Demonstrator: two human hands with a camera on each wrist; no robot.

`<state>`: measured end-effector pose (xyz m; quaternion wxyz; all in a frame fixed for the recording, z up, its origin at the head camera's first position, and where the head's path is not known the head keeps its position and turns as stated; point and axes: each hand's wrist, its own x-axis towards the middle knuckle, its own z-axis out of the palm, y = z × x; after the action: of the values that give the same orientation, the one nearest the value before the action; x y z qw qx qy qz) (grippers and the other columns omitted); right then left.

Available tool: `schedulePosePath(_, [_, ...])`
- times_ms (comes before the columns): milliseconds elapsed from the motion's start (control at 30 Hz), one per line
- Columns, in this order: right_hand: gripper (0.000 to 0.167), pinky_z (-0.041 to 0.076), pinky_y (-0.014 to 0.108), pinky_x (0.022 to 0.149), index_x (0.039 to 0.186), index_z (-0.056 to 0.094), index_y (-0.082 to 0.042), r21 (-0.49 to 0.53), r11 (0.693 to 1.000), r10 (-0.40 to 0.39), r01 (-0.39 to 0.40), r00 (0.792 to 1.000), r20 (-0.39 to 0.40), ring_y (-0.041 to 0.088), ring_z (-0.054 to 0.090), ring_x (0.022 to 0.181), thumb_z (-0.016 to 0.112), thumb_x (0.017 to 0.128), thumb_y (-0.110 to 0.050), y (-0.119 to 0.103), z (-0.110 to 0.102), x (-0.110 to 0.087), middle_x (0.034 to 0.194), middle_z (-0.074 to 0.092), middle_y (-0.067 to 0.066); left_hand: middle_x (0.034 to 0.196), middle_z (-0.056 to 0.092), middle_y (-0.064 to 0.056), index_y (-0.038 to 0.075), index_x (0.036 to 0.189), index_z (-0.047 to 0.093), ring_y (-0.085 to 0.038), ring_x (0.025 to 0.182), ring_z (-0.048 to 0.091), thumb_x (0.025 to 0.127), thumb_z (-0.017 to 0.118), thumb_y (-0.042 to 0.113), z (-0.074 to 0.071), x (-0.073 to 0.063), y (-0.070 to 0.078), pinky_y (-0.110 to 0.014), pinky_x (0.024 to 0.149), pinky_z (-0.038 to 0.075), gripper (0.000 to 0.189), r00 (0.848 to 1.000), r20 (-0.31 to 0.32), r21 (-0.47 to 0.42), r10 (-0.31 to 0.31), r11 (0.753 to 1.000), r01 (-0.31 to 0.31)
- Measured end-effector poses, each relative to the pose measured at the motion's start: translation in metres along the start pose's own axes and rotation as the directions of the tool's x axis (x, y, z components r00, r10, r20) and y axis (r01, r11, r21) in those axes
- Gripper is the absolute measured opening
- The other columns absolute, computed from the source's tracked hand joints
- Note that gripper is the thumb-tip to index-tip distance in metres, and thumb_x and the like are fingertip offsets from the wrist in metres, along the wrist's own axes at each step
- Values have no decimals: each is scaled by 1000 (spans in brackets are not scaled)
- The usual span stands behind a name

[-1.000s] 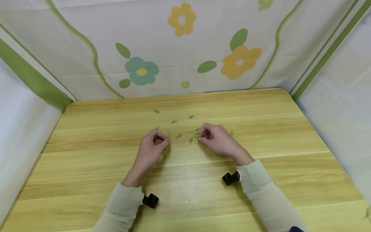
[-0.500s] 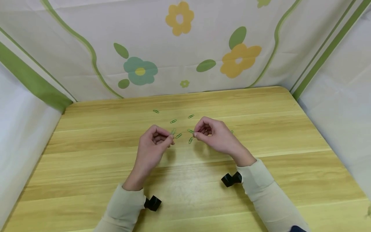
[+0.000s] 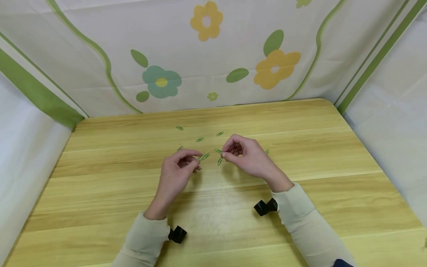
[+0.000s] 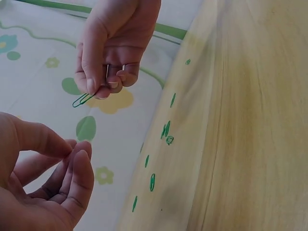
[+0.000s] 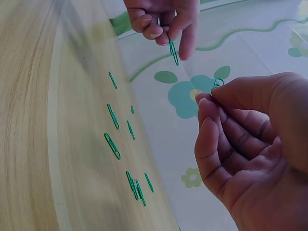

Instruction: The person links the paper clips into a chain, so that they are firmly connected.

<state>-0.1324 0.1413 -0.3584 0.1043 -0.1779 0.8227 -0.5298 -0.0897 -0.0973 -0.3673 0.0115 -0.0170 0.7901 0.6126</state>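
In the head view my left hand [image 3: 178, 172] hangs over the table, thumb and fingers holding a green paper clip. The right wrist view shows that paper clip [image 5: 173, 53] dangling from my left fingers; in the left wrist view my own fingers hide it. Opposite, my right hand [image 3: 248, 155] pinches another green paper clip [image 3: 218, 151] between thumb and index finger. This right-hand clip [image 4: 83, 100] sticks out toward my left hand, with a small gap between the two hands.
Several green paper clips lie scattered on the wooden table [image 3: 213, 222], among them one at the back left [image 3: 179, 128] and another paper clip [image 3: 220, 134] behind my right hand. A white curtain [image 3: 116, 22] with printed flowers hangs along the table's back edge.
Both hands have lifted from the tabletop with their paper clips and come closer together. My left index finger has straightened in the last half second; the right hand has hardly moved since then.
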Motion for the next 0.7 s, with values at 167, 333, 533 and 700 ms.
schedulePosePath(167, [5, 58, 34, 81, 105, 70, -11, 8, 1000, -6, 6, 1000, -6, 22, 69, 91, 74, 102, -13, 0, 0, 0, 101, 74, 6, 110, 73, -23, 3, 115, 80, -30, 88, 73, 102, 64, 0, 1, 0, -2, -39, 80, 63, 21, 999, -17, 15, -31, 999, 32])
schedulePosePath(333, [5, 58, 31, 80, 104, 70, -11, 41, 999, -1, 2, 1000, -18, 24, 69, 91, 74, 102, -13, 0, 0, 1, 101, 74, 7, 112, 73, -18, 3, 113, 81, -24, 86, 70, 103, 63, 1, 1, 1, -3, -34, 80, 61, 21, 998, -27, 11, -62, 998, 63])
schedulePosePath(533, [6, 58, 30, 78, 105, 70, -11, 86, 996, 22, -21, 1000, -16, 25, 70, 91, 74, 102, -14, 0, -1, 2, 102, 73, 7, 109, 70, -21, 4, 110, 80, -33, 90, 66, 106, 58, 6, 2, 3, -6, -34, 80, 57, 22, 994, -37, 4, -104, 995, 104])
schedulePosePath(700, [7, 58, 30, 79, 106, 70, -11, 90, 996, 27, -25, 1000, -14, 25, 69, 92, 74, 102, -13, 1, 0, 2, 103, 73, 7, 107, 73, -20, 1, 111, 78, -34, 90, 68, 103, 63, 5, 2, 4, -8, -32, 78, 58, 17, 995, -29, 17, -93, 995, 94])
